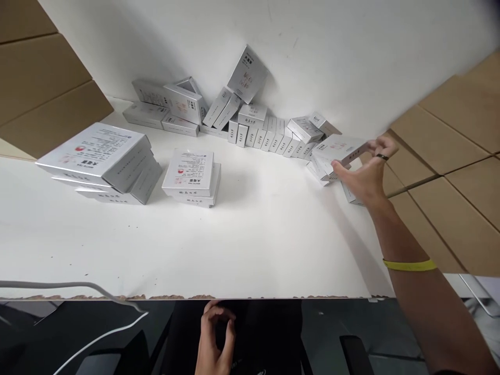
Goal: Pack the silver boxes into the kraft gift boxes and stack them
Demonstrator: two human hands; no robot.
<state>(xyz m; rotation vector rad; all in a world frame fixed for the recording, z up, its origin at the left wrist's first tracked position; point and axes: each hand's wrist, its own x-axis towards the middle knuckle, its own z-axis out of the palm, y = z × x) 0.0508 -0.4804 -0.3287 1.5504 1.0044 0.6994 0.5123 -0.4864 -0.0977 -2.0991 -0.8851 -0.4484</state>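
Right hand point(365, 179) pinches a white box point(338, 148), far right.
Left hand point(214, 333) sits loosely curled, empty, below the table point(253, 245) near edge.

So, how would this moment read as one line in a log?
right hand: grip on white box beside pile | left hand: below table edge, fingers curled | two stacks: on table

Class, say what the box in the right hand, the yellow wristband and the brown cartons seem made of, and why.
The box in the right hand: printed card, silvery white, crisp folded edges. The yellow wristband: probably silicone, smooth, plain. The brown cartons: likely corrugated cardboard, matt, with flap seams.
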